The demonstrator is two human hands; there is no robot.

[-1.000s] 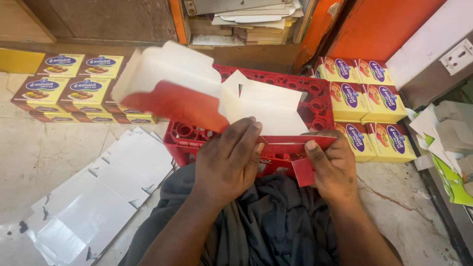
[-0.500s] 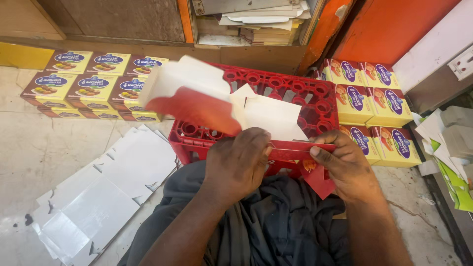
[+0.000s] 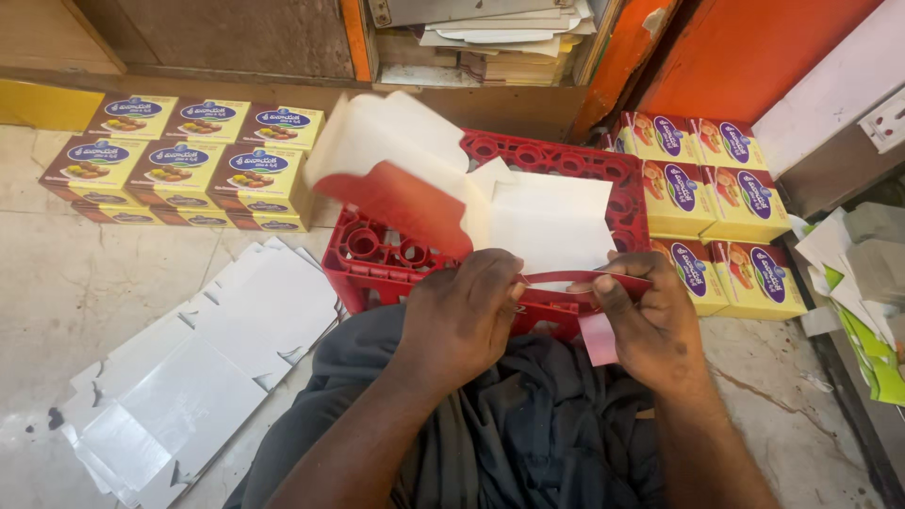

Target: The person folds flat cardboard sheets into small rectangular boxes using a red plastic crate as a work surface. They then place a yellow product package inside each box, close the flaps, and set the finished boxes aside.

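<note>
The unfolded carton blank (image 3: 528, 221), white inside and red outside, lies across the top of a red plastic crate (image 3: 377, 259) straight ahead of the person. Its near red edge runs from nine to three o'clock, and both hands hold that edge from the six o'clock side. The left hand (image 3: 462, 316) pinches the edge at its left part, fingers curled over it. The right hand (image 3: 650, 325) pinches the right part between thumb and fingers, with a small pink flap (image 3: 597, 339) hanging below. The two grips sit near each other, about equally close to the fold. A loose flap (image 3: 396, 165) of the blank rises toward eleven o'clock, white above and red beneath.

At ten o'clock, finished yellow boxes (image 3: 189, 170) with purple oval labels and food pictures stand in neat rows on the floor. At two o'clock, more such boxes (image 3: 707, 207) are stacked against an orange wall (image 3: 754, 47). At eight o'clock, flat white blanks (image 3: 189, 386) lie piled on the stone floor (image 3: 57, 273). At three o'clock, green and white card scraps (image 3: 863, 273) lie heaped. At twelve o'clock, papers (image 3: 500, 38) fill a shelf.
</note>
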